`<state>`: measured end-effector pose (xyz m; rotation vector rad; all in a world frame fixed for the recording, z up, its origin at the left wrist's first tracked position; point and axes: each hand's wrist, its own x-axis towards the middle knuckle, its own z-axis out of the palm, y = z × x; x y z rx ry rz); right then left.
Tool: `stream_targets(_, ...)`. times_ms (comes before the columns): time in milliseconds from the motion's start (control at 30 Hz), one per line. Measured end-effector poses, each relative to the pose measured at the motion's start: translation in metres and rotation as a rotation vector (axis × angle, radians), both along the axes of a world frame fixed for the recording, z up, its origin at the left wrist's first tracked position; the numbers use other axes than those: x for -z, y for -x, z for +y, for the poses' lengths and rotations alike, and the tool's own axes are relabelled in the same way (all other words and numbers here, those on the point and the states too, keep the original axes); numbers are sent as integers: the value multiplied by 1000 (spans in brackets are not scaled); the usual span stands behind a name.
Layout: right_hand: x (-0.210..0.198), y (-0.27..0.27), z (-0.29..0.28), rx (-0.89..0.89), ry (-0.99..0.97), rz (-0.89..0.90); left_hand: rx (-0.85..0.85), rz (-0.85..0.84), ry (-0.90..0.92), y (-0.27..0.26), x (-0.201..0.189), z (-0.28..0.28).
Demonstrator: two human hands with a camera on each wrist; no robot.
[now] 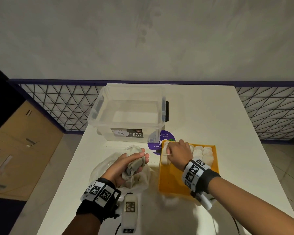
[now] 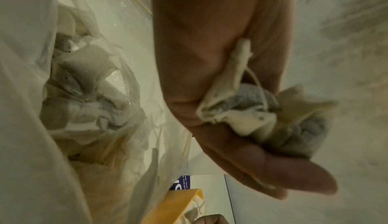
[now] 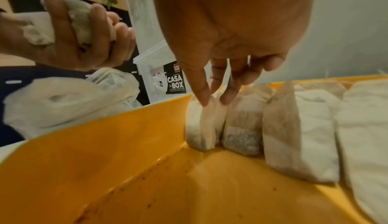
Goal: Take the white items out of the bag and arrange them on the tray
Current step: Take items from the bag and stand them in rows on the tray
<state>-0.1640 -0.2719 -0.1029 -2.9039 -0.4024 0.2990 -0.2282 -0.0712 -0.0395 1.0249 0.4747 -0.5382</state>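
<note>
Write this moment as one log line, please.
left hand: holds white tea bags | right hand: fingertips on tea bag | yellow plastic tray: partly filled

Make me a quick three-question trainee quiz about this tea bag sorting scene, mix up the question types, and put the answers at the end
1. True or false: the left hand holds nothing.
2. Which container do the right hand's fingertips reach into? A) clear storage box B) yellow tray C) plastic bag
3. Fill in: the tea bags in the tray lie side by side in ____.

Key: 1. False, it grips a bunch of tea bags. 2. B. 3. rows.
</note>
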Motion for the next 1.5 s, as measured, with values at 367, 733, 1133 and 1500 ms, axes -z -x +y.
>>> stream_targets(367,-15,-2,4,-11,167,-147,19,-9,17,2,7,6)
stream_targets(733,-79,36,56,-454,-568,23,48,-59,-489,9,13,15)
stream_targets(1133,-80,53,79,-211,-777,244,-98,-11,-196,22,9,19)
stream_targets(1500,-82,46,79,-22,-850,330,-123,-72,-201,30,1,21)
